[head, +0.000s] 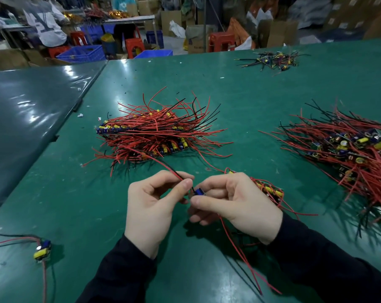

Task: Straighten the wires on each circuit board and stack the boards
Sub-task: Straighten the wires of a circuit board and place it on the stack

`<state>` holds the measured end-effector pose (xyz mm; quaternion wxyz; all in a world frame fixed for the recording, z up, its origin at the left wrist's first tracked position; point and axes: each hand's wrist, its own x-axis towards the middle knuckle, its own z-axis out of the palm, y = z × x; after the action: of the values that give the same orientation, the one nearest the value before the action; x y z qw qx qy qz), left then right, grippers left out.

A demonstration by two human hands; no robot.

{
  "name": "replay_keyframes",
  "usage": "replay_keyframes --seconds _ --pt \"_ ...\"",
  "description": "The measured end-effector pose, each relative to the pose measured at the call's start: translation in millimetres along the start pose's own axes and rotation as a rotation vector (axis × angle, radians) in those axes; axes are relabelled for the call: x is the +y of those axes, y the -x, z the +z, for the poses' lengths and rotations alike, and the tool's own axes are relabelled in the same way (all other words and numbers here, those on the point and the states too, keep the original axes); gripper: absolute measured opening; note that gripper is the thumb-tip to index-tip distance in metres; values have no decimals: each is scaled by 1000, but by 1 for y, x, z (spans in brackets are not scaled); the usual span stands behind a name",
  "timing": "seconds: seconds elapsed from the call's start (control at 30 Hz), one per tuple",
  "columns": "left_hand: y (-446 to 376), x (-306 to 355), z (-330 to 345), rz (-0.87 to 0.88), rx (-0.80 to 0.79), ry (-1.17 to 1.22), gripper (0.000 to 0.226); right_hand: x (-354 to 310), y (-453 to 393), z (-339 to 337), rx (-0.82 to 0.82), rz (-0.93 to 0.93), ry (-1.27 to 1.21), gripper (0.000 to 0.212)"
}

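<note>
My right hand (235, 204) grips a small circuit board (199, 192) with a blue capacitor, just above the green table. My left hand (154, 202) pinches that board's red and black wires (174, 171) between thumb and forefinger, close to the board. More red wires (246, 256) trail from under my right hand toward me. A stack of boards with red and black wires (154, 134) lies beyond my hands. Behind my right hand sits a small group of boards (270, 191). A big tangled heap of boards (346, 147) lies at the right.
One single board (42, 251) with wires rests at the near left. A small pile of dark wire parts (272, 60) sits at the far side of the green table (250, 101). A darker table (32, 106) adjoins on the left. Crates, stools and a person are behind.
</note>
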<state>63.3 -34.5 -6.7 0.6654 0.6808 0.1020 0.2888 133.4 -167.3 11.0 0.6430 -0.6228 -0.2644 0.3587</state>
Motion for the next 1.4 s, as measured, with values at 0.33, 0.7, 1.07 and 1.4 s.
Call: replay_keyframes --seconds 0.33,0.7,1.07,1.4 --pt "-1 4 0 -43 -99 31 20 -9 1 1 -70 71 0 19" --pt "3 -2 3 -94 -40 -15 18 3 2 1 54 -118 359 16" --pt "5 -4 2 280 49 -354 17 5 -2 0 152 -73 382 26" --pt "0 -4 0 153 129 -258 29 8 3 4 109 -214 583 21"
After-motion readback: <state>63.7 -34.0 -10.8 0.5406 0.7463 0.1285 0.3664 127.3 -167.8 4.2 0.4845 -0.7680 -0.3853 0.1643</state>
